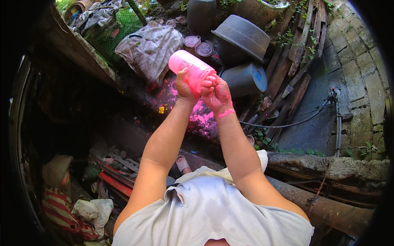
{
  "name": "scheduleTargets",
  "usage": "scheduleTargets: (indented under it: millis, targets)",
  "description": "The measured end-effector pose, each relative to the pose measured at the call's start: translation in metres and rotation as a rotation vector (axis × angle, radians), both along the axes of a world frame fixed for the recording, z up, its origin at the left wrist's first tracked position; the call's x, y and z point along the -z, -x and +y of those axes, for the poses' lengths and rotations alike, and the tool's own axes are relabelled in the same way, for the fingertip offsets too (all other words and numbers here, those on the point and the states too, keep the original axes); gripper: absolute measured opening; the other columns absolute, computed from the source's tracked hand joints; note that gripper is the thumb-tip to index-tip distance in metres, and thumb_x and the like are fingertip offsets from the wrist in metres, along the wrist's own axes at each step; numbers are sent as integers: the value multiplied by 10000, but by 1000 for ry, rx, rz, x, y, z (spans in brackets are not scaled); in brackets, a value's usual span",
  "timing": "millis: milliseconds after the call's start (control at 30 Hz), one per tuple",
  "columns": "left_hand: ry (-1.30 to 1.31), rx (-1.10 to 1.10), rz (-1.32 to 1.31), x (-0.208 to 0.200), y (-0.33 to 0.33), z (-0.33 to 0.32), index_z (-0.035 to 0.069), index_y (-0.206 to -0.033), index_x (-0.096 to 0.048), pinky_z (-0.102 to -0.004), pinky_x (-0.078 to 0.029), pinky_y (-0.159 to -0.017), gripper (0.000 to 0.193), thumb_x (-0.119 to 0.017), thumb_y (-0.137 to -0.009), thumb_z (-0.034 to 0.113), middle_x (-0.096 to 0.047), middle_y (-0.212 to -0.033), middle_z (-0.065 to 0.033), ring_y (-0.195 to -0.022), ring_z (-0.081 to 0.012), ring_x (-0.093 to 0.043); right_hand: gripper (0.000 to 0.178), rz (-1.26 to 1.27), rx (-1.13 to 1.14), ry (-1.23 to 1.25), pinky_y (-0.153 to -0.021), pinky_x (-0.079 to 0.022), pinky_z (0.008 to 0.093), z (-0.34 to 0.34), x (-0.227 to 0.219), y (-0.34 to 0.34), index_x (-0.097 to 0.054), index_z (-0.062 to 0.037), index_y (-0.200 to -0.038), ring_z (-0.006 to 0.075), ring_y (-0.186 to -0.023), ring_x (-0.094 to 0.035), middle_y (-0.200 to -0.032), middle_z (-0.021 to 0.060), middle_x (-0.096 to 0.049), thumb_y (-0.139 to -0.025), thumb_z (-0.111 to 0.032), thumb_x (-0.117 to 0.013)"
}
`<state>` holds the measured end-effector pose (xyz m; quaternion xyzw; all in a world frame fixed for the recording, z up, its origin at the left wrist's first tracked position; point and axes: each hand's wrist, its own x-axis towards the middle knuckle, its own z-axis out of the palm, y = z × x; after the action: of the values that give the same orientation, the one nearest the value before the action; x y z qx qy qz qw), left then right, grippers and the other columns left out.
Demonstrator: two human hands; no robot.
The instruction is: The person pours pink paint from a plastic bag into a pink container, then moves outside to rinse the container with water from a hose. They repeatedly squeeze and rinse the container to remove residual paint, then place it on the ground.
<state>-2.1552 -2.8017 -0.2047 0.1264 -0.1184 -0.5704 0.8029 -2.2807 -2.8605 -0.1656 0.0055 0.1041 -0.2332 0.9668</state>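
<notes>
A pink-smeared plastic jar (186,67) is held tilted in front of me, its pale base toward the upper left. My left hand (186,88) wraps around its lower side, thumb pressed on the wall. My right hand (216,95) has its fingers curled against the jar's mouth end, which they partly cover. Wet pink paint coats those fingers, and a pink streak crosses the wrist. Below the jar, the dark ground (201,119) is splashed with bright pink paint. What is inside the jar is hidden.
Two round cans (204,50) stand beyond the jar, beside a dirty white sack (150,47). A large dark basin (242,37) and a blue-ended drum (246,80) lie to the right. Old planks (287,78), a hose with a tap (332,96) and a concrete ledge (328,164) are farther right.
</notes>
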Motion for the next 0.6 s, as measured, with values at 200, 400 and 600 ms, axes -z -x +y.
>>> scheduleTargets:
  millis: [200, 400, 600]
  targets:
    - [-142, -272, -23, 4, 8, -6, -14, -1339, -566, -443, -643, -825, 661, -652, -855, 428, -702, -1142, -183, -948, -353, -739, 251, 618, 54, 271, -488, -526, 249, 16, -21, -1, -638, -110, -944, 154, -603, -638, -779, 0, -655, -1057, -323, -709]
    - [-167, -623, -250, -4, 18, -8, 39, -1331, -571, -423, -617, -937, 468, -658, -879, 123, -678, -1167, -127, -1059, -287, -718, 264, 687, 524, 650, -585, -654, 331, 21, 6, -1, -641, -9, -1193, 202, -730, -748, -931, 110, -743, -952, -44, -742]
    - [-294, -925, -426, -4, 19, -15, 62, -1358, -566, -417, -546, -1037, 584, -777, -815, 26, -640, -1202, -71, -1106, -243, -660, 278, 917, 661, 1097, -580, -596, 317, 4, 25, -8, -707, 17, -1062, 144, -681, -726, -839, 84, -767, -817, -40, -824]
